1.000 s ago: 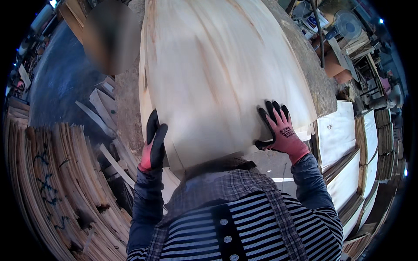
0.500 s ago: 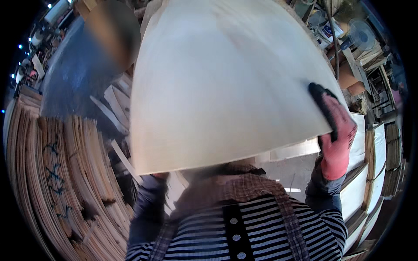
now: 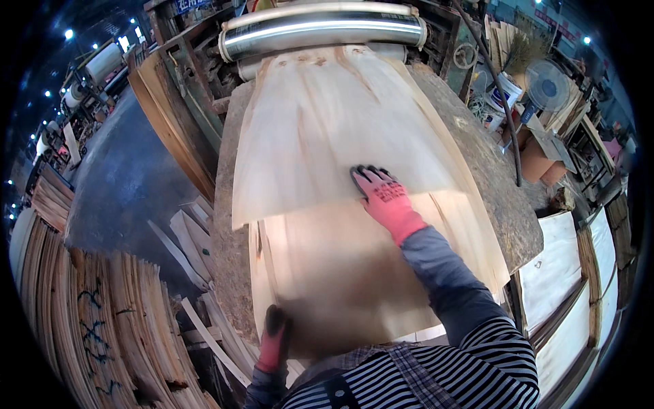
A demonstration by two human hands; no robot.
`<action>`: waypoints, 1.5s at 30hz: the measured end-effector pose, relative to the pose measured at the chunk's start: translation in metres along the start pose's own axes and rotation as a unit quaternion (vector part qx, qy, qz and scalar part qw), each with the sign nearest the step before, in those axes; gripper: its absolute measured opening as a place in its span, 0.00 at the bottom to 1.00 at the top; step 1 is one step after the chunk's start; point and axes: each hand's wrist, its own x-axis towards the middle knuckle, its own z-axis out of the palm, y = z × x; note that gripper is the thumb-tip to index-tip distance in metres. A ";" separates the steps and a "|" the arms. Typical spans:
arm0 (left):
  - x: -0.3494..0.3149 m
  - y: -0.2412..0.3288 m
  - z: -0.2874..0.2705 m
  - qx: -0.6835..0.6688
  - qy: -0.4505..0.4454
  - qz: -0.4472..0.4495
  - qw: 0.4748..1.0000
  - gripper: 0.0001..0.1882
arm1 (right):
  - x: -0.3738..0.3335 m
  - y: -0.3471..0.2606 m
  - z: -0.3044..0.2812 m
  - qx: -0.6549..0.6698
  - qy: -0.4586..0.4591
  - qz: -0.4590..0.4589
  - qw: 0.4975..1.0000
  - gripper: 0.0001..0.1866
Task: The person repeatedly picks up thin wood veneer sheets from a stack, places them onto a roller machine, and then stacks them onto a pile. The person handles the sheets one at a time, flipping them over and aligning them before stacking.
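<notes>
A pale wood veneer sheet (image 3: 293,150) lies on the worn table (image 3: 494,204), its far end at the metal rollers (image 3: 327,33). Beyond its near edge, a second veneer sheet (image 3: 340,252) extends toward my body. My right hand (image 3: 385,194), in a pink glove with dark fingertips, rests flat near the upper sheet's near edge, fingers stretched out. At the near left corner of the second sheet, my left hand (image 3: 274,337) is closed on its edge, partly blurred. Its fingers under the sheet are hidden.
Stacked veneer (image 3: 102,327) stands at the left, with loose strips (image 3: 187,245) beside the table. A dark pole (image 3: 507,116) leans at the right, near a fan (image 3: 547,85) and a cardboard box (image 3: 538,160). White-faced sheets (image 3: 552,266) stand at the lower right.
The sheet that filled the view has dropped away, uncovering the table and rollers. My right hand has moved from a sheet's right edge to the middle; my left hand has come into clearer view.
</notes>
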 end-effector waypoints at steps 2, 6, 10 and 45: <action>-0.003 0.011 0.005 0.050 -0.005 0.015 0.999 0.33 | 0.015 0.009 0.023 -0.022 -0.007 0.040 0.999 0.34; -0.001 0.009 0.003 -0.018 0.001 -0.014 1.000 0.33 | -0.019 -0.005 0.009 0.048 -0.035 0.005 0.998 0.43; -0.010 0.001 -0.002 -0.002 0.000 -0.002 1.000 0.33 | -0.138 -0.031 -0.056 0.093 -0.232 -0.181 0.951 0.47; 0.011 -0.029 -0.033 0.044 -0.018 0.086 0.995 0.25 | -0.154 -0.054 -0.204 0.004 0.175 -0.046 0.984 0.27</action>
